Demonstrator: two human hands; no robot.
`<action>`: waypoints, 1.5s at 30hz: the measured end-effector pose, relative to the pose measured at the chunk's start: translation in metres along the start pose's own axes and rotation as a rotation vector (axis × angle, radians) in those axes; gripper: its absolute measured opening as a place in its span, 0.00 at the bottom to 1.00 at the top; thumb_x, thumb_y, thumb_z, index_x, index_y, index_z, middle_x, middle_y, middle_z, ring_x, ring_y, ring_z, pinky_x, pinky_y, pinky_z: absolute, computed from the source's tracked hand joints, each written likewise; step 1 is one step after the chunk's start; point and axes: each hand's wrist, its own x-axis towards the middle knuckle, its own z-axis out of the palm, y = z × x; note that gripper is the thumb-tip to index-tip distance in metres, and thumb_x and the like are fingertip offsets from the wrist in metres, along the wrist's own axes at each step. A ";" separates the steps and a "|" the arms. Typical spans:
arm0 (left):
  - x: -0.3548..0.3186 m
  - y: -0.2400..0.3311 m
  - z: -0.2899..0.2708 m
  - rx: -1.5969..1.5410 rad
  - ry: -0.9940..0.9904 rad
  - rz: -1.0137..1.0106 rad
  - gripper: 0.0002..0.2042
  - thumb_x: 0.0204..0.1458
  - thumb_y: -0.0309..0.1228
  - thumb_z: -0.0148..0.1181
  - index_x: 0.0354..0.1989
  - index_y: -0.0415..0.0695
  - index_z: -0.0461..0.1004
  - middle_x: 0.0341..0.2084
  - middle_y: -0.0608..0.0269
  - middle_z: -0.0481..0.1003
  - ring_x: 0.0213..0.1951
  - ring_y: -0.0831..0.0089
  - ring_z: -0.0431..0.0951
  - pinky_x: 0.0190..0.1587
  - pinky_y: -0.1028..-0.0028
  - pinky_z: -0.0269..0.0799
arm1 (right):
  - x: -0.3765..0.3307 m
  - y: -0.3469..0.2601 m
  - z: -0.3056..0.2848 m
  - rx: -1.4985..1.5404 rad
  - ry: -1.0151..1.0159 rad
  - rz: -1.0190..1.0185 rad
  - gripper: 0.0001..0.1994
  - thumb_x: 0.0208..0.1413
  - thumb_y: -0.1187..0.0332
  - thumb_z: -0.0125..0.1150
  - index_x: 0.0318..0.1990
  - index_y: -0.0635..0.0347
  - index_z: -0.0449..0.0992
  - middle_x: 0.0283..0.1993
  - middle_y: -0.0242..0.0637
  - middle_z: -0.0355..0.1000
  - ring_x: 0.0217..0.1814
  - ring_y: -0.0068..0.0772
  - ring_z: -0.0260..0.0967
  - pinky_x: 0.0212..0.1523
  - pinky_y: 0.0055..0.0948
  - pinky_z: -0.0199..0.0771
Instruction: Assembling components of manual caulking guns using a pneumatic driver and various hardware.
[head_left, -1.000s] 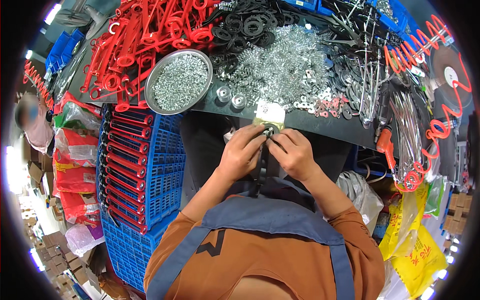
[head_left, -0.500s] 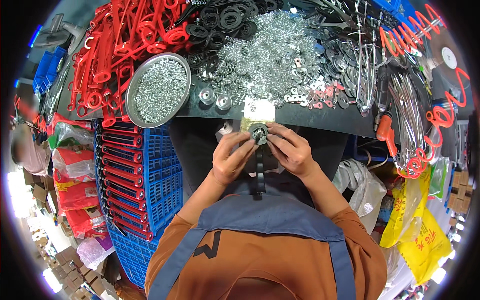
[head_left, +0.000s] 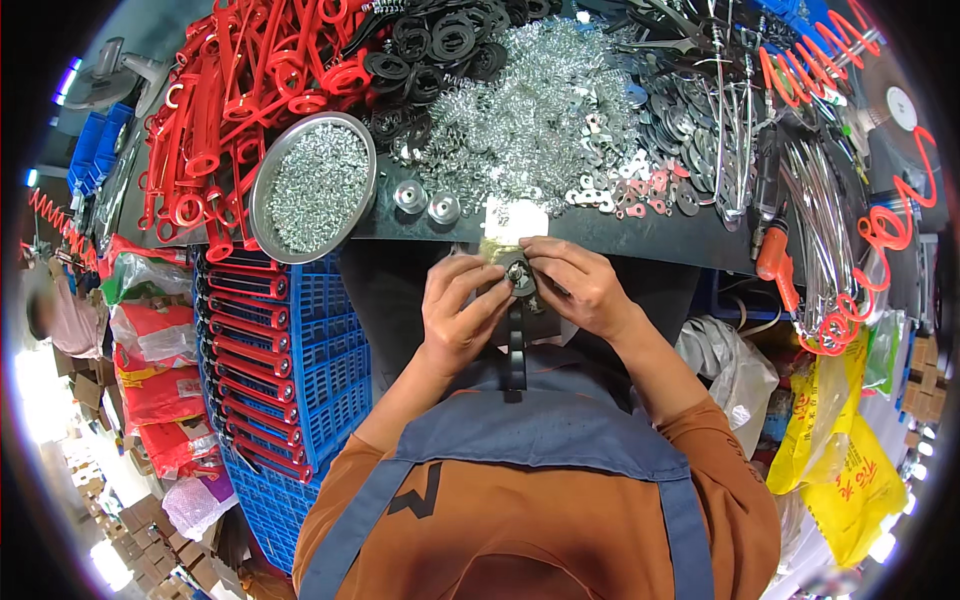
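Between my hands is a black ring-headed tool part (head_left: 515, 345), its long flat handle pointing toward my body. Small metal pieces show inside its round head, too fine to make out. My left hand (head_left: 462, 308) pinches the ring's left side with thumb and fingers. On the opposite side, my right hand (head_left: 582, 288) has its fingertips closed at the ring's edge; whether a small piece is between them is hidden. Just beyond the fingers, a pale block (head_left: 515, 218) sits at the bench edge. Two silver round cups (head_left: 443, 208) stand to its left.
A steel bowl (head_left: 262, 205) of small metal pieces stands left, beside piled red ring-ended handles (head_left: 205, 120). Springs (head_left: 540, 100) heap mid-bench, with black rings (head_left: 453, 40) behind. An orange-handled power driver (head_left: 772, 255) hangs right. Blue crates (head_left: 335, 340) hold red tools below left.
The ring head has come slightly nearer my body and turned a little. My right fingers have shifted inward over its far edge; my left hand keeps its grip.
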 end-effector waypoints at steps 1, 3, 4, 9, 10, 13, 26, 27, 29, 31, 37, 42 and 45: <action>0.001 0.001 -0.001 0.082 -0.020 -0.006 0.15 0.33 0.18 0.70 0.34 0.40 0.77 0.37 0.56 0.74 0.42 0.56 0.76 0.47 0.60 0.74 | 0.000 0.000 0.001 -0.047 -0.005 0.004 0.10 0.40 0.81 0.64 0.33 0.67 0.73 0.43 0.43 0.73 0.45 0.43 0.74 0.45 0.34 0.76; -0.005 -0.001 0.001 0.002 -0.030 -0.021 0.15 0.34 0.18 0.69 0.34 0.39 0.77 0.37 0.55 0.74 0.44 0.55 0.76 0.49 0.58 0.73 | 0.002 -0.001 0.002 -0.094 -0.012 0.010 0.10 0.40 0.81 0.64 0.33 0.67 0.73 0.42 0.42 0.73 0.46 0.43 0.73 0.46 0.35 0.75; -0.009 -0.002 0.003 -0.077 -0.038 -0.035 0.15 0.35 0.18 0.69 0.34 0.39 0.77 0.37 0.55 0.74 0.45 0.55 0.76 0.51 0.56 0.72 | 0.002 -0.004 0.001 -0.085 -0.013 0.011 0.10 0.39 0.80 0.64 0.32 0.67 0.73 0.41 0.42 0.73 0.46 0.43 0.73 0.47 0.36 0.74; -0.026 -0.011 0.018 -0.192 0.038 -0.016 0.13 0.38 0.18 0.68 0.35 0.37 0.77 0.38 0.53 0.73 0.49 0.52 0.76 0.57 0.51 0.66 | -0.009 -0.012 0.008 -0.175 0.094 -0.021 0.10 0.38 0.78 0.65 0.31 0.65 0.73 0.40 0.40 0.72 0.48 0.43 0.72 0.49 0.40 0.72; -0.026 -0.010 0.017 -0.202 0.027 -0.033 0.12 0.38 0.17 0.67 0.34 0.37 0.77 0.37 0.53 0.74 0.49 0.52 0.76 0.56 0.51 0.67 | -0.011 -0.014 0.008 -0.220 0.094 -0.006 0.10 0.38 0.78 0.65 0.31 0.65 0.74 0.40 0.40 0.72 0.48 0.43 0.72 0.50 0.40 0.72; -0.014 -0.010 0.009 -0.141 -0.043 -0.004 0.10 0.39 0.18 0.64 0.33 0.37 0.77 0.35 0.53 0.74 0.45 0.54 0.77 0.56 0.51 0.66 | -0.014 -0.008 0.006 -0.166 0.104 0.004 0.09 0.40 0.77 0.64 0.33 0.64 0.75 0.42 0.39 0.73 0.48 0.43 0.72 0.49 0.38 0.72; 0.021 -0.036 -0.071 0.229 0.222 -0.017 0.08 0.42 0.20 0.62 0.33 0.41 0.77 0.35 0.58 0.77 0.43 0.60 0.77 0.57 0.55 0.61 | -0.059 0.082 -0.132 -1.195 0.080 0.306 0.02 0.48 0.72 0.56 0.29 0.59 0.72 0.35 0.42 0.69 0.35 0.45 0.68 0.35 0.38 0.71; 0.018 -0.054 -0.092 0.310 0.349 -0.046 0.08 0.42 0.20 0.63 0.32 0.41 0.77 0.35 0.58 0.76 0.41 0.60 0.77 0.55 0.59 0.64 | -0.051 0.076 -0.127 -1.184 0.241 0.158 0.00 0.48 0.74 0.56 0.28 0.59 0.72 0.34 0.41 0.69 0.36 0.46 0.68 0.35 0.39 0.70; 0.021 -0.079 -0.142 0.609 0.497 -0.215 0.07 0.45 0.21 0.62 0.34 0.38 0.75 0.35 0.54 0.76 0.38 0.56 0.76 0.49 0.63 0.68 | -0.047 0.073 -0.120 -1.046 0.362 0.147 0.03 0.55 0.73 0.55 0.32 0.64 0.72 0.34 0.44 0.70 0.36 0.49 0.68 0.36 0.41 0.68; 0.023 -0.116 -0.182 0.783 0.487 -0.415 0.11 0.50 0.29 0.60 0.39 0.36 0.74 0.35 0.50 0.76 0.40 0.50 0.75 0.45 0.61 0.70 | -0.055 0.086 -0.102 -0.849 0.440 0.302 0.06 0.58 0.72 0.52 0.34 0.66 0.71 0.35 0.47 0.69 0.35 0.50 0.67 0.35 0.41 0.66; 0.052 -0.168 -0.218 0.847 -0.139 -1.071 0.19 0.52 0.49 0.54 0.35 0.44 0.78 0.34 0.47 0.77 0.39 0.50 0.77 0.43 0.56 0.70 | -0.060 0.095 -0.079 -0.717 0.469 0.436 0.09 0.61 0.69 0.49 0.35 0.68 0.69 0.32 0.50 0.67 0.34 0.52 0.65 0.36 0.42 0.65; 0.116 -0.186 -0.232 1.171 0.250 -0.527 0.23 0.47 0.50 0.61 0.35 0.39 0.77 0.34 0.50 0.78 0.39 0.55 0.78 0.41 0.58 0.74 | -0.059 0.086 -0.078 -0.689 0.474 0.467 0.06 0.59 0.72 0.50 0.34 0.68 0.68 0.32 0.49 0.66 0.33 0.51 0.66 0.35 0.40 0.65; 0.152 -0.243 -0.252 0.852 -0.260 -0.965 0.25 0.42 0.50 0.66 0.28 0.34 0.75 0.29 0.49 0.78 0.29 0.59 0.78 0.33 0.61 0.73 | -0.058 0.086 -0.078 -0.698 0.439 0.393 0.06 0.59 0.72 0.50 0.34 0.68 0.68 0.32 0.49 0.66 0.33 0.50 0.66 0.35 0.40 0.65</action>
